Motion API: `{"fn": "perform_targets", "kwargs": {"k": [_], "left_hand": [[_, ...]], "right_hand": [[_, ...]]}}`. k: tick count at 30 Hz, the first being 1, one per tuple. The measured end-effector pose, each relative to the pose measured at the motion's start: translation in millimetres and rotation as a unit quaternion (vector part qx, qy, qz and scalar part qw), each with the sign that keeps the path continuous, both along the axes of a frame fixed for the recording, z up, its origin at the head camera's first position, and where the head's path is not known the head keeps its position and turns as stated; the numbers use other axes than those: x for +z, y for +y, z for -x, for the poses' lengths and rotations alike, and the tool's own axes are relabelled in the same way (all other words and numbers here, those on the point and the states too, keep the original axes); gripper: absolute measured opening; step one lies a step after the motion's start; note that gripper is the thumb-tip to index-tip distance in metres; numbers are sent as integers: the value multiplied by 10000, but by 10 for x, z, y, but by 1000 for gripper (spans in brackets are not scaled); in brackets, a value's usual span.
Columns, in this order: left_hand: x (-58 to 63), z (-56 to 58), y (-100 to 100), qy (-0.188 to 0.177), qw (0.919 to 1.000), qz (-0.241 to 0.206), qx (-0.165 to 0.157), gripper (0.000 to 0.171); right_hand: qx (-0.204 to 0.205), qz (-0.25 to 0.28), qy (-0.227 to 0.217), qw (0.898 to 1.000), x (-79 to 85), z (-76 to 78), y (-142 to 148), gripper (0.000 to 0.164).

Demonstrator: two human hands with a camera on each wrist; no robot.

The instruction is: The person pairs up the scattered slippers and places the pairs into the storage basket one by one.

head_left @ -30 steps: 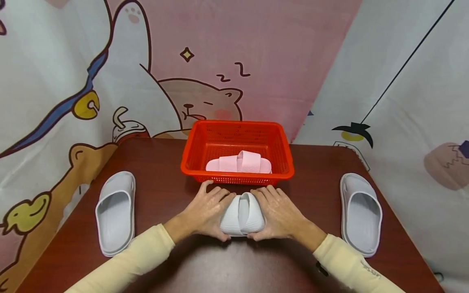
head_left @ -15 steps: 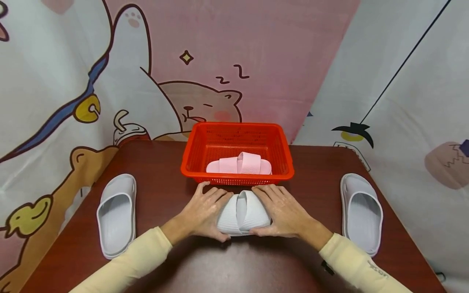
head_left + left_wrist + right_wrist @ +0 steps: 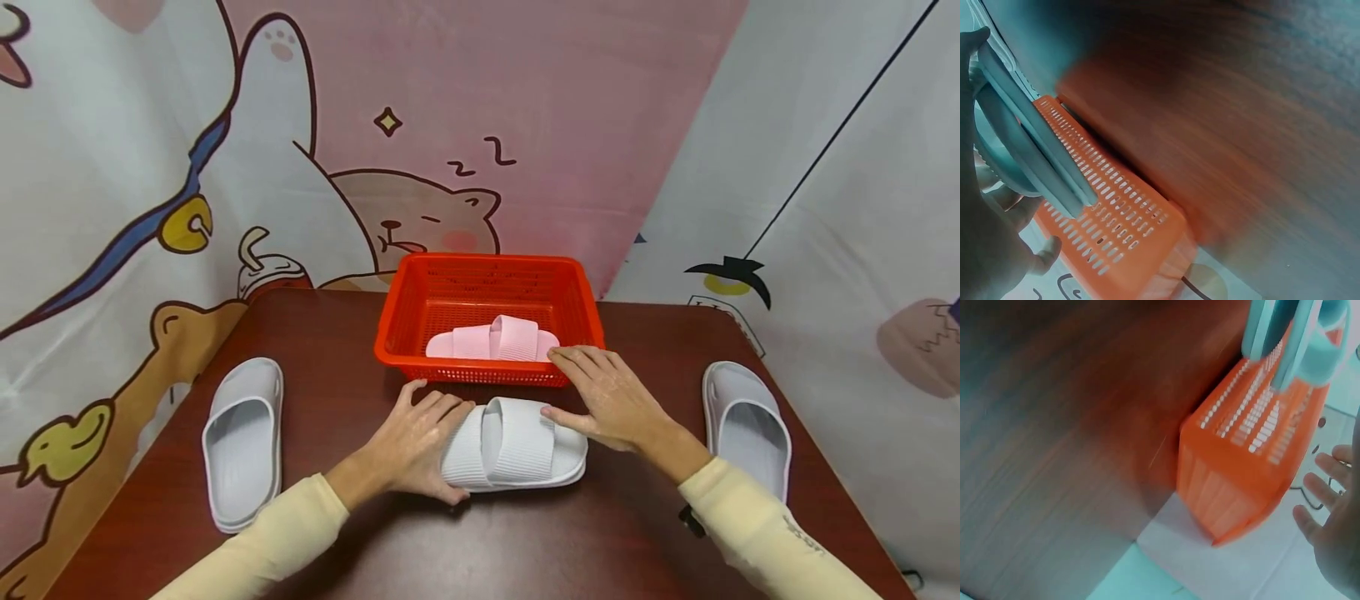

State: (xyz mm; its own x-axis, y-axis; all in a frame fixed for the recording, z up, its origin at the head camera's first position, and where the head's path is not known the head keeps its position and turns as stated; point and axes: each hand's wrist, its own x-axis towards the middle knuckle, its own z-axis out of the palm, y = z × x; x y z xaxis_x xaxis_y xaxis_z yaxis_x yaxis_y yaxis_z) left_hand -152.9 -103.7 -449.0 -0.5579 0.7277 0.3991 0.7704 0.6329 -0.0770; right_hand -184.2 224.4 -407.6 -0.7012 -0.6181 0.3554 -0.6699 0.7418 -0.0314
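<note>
A pair of white ribbed slippers (image 3: pixel 528 442), soles one against the other, sits crosswise in front of the red basket (image 3: pixel 382 350). My left hand (image 3: pixel 416 442) grips their left end, thumb at the near side and fingers at the far side. In the left wrist view two soles (image 3: pixel 1054 150) run from that hand toward the perforated basket wall. My right hand (image 3: pixel 615 400) has its fingers spread near the basket's front right corner; its thumb overlaps the strap in the head view. The right wrist view shows this hand (image 3: pixel 1335 512) apart from the slippers, holding nothing.
Pink slippers (image 3: pixel 517 340) lie inside the basket. One grey clog (image 3: pixel 242 450) stands at the table's left side, another clog (image 3: pixel 753 442) at the right, partly behind the right sleeve (image 3: pixel 765 517). A cartoon-printed cloth (image 3: pixel 562 125) hangs behind the brown table (image 3: pixel 495 550).
My right hand has let go of the white slippers and moved right and up toward the basket corner, uncovering their right end. My left hand stays on them.
</note>
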Motion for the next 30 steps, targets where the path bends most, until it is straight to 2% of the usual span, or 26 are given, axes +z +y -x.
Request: {"fn": "perform_targets", "kwargs": {"k": [4,11,14,18,30], "left_hand": [[-26,-7,-30,62,10000,-33,38,111],[-59,-13,-66,-4,10000,27,65,112],[-70,-9,-75,-20,10000,39,77,113],[-60,-2,-68,-21,9999,110,80,114],[26,5,-131,-42,9995,190,240,110]], "right_hand": [[-386,-21,-263,9989,10,125,95,82],[-652,288,-298,9970,-35,361,296,78],[-878,305,-450,9946,-85,423,380,79],[-1149,303,-702,9904,-143,450,479,78],[-1218,346,-1282,9836,-110,463,501,83]]}}
